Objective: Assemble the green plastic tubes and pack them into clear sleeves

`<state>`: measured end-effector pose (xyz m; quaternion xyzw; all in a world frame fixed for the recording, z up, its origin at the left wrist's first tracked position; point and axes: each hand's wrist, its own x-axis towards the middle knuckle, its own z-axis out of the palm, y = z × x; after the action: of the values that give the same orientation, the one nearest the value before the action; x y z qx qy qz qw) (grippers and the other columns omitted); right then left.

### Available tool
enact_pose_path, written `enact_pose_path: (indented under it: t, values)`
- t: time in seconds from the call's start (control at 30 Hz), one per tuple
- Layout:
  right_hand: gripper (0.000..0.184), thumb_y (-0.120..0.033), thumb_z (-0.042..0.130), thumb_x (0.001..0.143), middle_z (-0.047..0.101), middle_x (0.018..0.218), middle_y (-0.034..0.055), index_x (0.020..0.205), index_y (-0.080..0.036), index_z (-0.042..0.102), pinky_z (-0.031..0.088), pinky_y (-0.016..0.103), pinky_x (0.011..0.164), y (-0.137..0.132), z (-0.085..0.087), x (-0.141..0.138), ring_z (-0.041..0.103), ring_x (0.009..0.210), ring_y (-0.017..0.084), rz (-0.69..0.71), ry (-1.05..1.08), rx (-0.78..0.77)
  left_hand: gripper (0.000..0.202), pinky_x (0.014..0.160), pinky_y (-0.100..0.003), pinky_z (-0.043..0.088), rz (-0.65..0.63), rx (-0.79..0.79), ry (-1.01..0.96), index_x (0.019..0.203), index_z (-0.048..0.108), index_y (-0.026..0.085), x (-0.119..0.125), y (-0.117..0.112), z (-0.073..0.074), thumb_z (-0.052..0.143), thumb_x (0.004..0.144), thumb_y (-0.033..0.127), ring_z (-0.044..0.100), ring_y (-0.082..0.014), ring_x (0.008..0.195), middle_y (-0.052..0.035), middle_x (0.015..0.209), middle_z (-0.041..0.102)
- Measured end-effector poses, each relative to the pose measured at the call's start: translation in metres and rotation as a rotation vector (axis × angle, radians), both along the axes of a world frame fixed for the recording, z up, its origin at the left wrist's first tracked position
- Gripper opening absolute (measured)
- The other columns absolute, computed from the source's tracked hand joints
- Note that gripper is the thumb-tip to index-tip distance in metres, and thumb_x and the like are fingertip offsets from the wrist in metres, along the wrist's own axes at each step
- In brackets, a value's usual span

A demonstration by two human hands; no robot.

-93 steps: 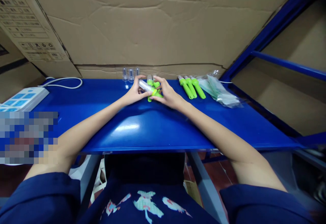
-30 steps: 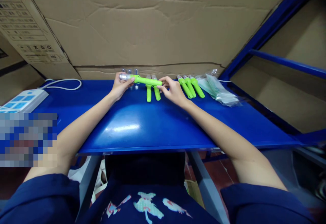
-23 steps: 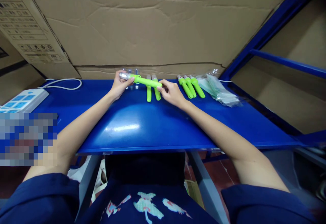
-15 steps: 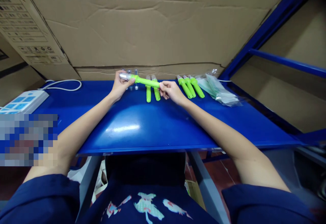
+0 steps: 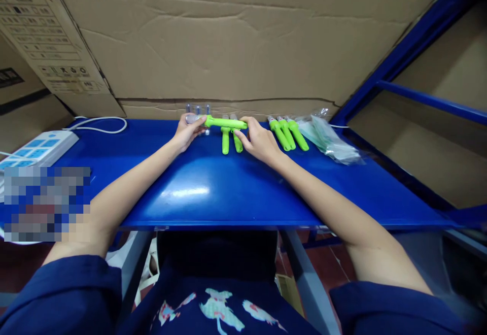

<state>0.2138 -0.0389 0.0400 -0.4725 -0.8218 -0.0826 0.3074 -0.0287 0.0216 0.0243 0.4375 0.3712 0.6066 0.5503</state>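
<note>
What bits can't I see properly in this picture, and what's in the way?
In the head view:
Held green stick: partly covered by the left hand.
Clear caps: partly behind the left hand and that stick.
Two lying green sticks: the held one crosses in front of them.
Cardboard print: much is too small to read.
Blurry squares at the left: they hide whatever is underneath.

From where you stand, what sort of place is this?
Probably a small assembly or packing station: matching green wands lie on a table, with cardboard behind and a power strip at the left.
</note>
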Motion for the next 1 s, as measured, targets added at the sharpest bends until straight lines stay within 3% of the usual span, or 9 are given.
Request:
enact_pose_path:
  t: [0.17,0.33,0.57,0.7,0.8,0.9,1.0]
  values:
    - [0.050,-0.046,0.028,0.108,0.069,0.125,0.0182,0.131,-0.010,0.056,0.049,0.033,0.071,0.001,-0.006,0.001,0.069,0.106,0.029,-0.003,-0.187,0.070,0.058,0.058,-0.024,0.054,-0.132,0.066,0.207,0.102,0.037,0.022,0.001,-0.007,-0.001,0.086,0.076,0.041,0.071,-0.0152,0.054,0.0023,0.066,0.073]
    - [0.049,-0.042,0.029,0.108,0.073,0.117,0.0184,0.124,-0.009,0.061,0.038,0.032,0.061,0.002,-0.009,0.002,0.071,0.091,0.029,-0.079,-0.326,0.015,0.074,0.057,-0.026,0.054,-0.101,0.231,0.268,0.103,0.034,0.024,-0.001,-0.003,-0.006,0.091,0.065,0.051,0.069,-0.0155,0.053,0.0037,0.067,0.071]
    - [0.050,-0.047,0.032,0.105,0.076,0.097,0.0197,0.113,-0.008,0.062,0.025,0.033,0.058,0.002,-0.006,0.003,0.069,0.075,0.029,-0.122,-0.349,-0.052,0.076,0.062,-0.028,0.054,-0.071,0.366,0.259,0.103,0.035,0.025,0.002,0.001,-0.011,0.091,0.062,0.057,0.069,-0.0137,0.057,0.0041,0.076,0.068]
    - [0.043,-0.050,0.042,0.101,0.073,0.082,0.0144,0.104,-0.013,0.062,0.024,0.031,0.058,0.005,-0.007,0.005,0.065,0.070,0.027,-0.087,-0.217,-0.139,0.080,0.065,-0.028,0.055,-0.045,0.413,0.234,0.106,0.037,0.026,0.005,0.002,-0.014,0.092,0.058,0.060,0.068,-0.0123,0.060,0.0049,0.080,0.066]
    - [0.047,-0.060,0.044,0.097,0.065,0.068,0.0078,0.087,-0.017,0.059,0.027,0.029,0.058,0.010,-0.009,0.008,0.057,0.061,0.020,0.064,0.018,-0.268,0.082,0.070,-0.030,0.056,-0.029,0.433,0.235,0.111,0.038,0.026,0.006,0.003,-0.015,0.092,0.059,0.060,0.070,-0.0138,0.066,0.0045,0.082,0.063]
    - [0.060,-0.076,0.046,0.089,0.057,0.061,0.0024,0.075,-0.018,0.055,0.030,0.027,0.054,0.015,-0.009,0.011,0.047,0.053,0.013,0.294,0.296,-0.493,0.082,0.071,-0.029,0.056,-0.008,0.470,0.251,0.113,0.040,0.026,0.007,0.000,-0.013,0.092,0.059,0.060,0.069,-0.0141,0.070,0.0042,0.083,0.059]
    - [0.066,-0.085,0.054,0.078,0.044,0.051,-0.0047,0.069,-0.020,0.051,0.025,0.025,0.046,0.017,-0.009,0.012,0.033,0.043,0.008,0.397,0.455,-0.752,0.079,0.069,-0.026,0.054,0.032,0.527,0.281,0.111,0.042,0.026,0.006,-0.005,-0.009,0.093,0.059,0.057,0.067,-0.0132,0.072,0.0042,0.083,0.055]
